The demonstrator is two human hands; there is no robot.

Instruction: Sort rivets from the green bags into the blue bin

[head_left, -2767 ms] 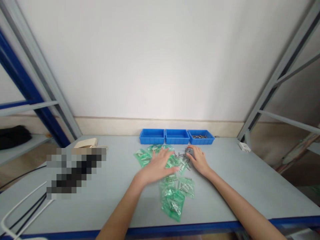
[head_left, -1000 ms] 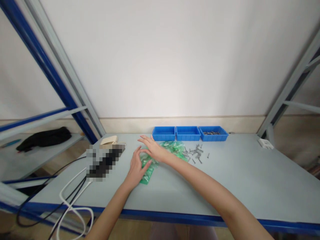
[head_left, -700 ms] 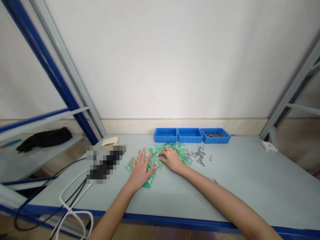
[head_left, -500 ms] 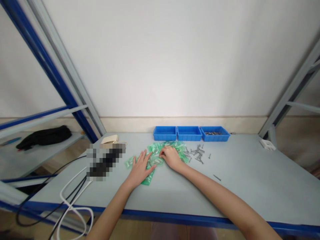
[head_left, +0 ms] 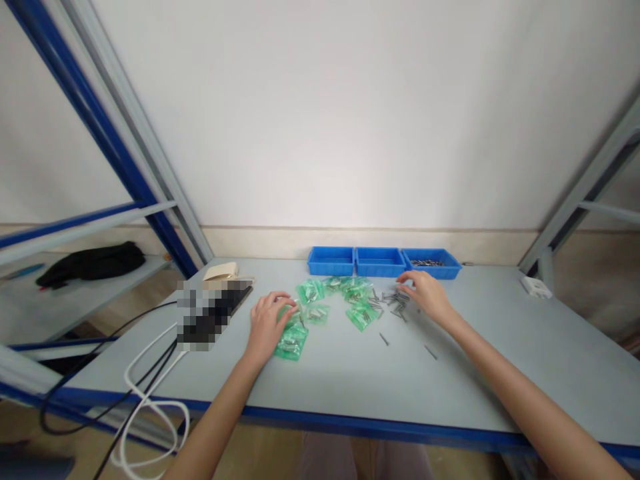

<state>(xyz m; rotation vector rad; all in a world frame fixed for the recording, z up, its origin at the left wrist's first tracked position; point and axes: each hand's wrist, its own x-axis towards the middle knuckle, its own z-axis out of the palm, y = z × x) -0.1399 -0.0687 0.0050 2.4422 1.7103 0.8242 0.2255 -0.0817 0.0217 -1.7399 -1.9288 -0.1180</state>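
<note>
My left hand (head_left: 269,323) rests at the left of the green plastic bags, its fingers curled over one of them. A green bag (head_left: 291,342) with small metal parts lies just below its fingers. More green bags (head_left: 361,313) are spread across the middle of the table. My right hand (head_left: 423,292) is over the loose pile of screws (head_left: 399,304), thumb and fingers apart, with nothing visible between them. Two single screws lie nearer the front, one at the centre (head_left: 384,339) and one further right (head_left: 431,352).
Along the wall stand three blue bins; the right one (head_left: 433,269) holds screws, the left (head_left: 331,269) and middle (head_left: 380,270) show bare floors. A beige object (head_left: 221,272), a blurred dark item and cables (head_left: 131,373) lie left. A white object (head_left: 535,287) sits right.
My right hand has moved right, from the green bags to the screw pile. My left hand has shifted left and its fingers have curled. A screw now shows at the centre, and the bags lie more spread out.
</note>
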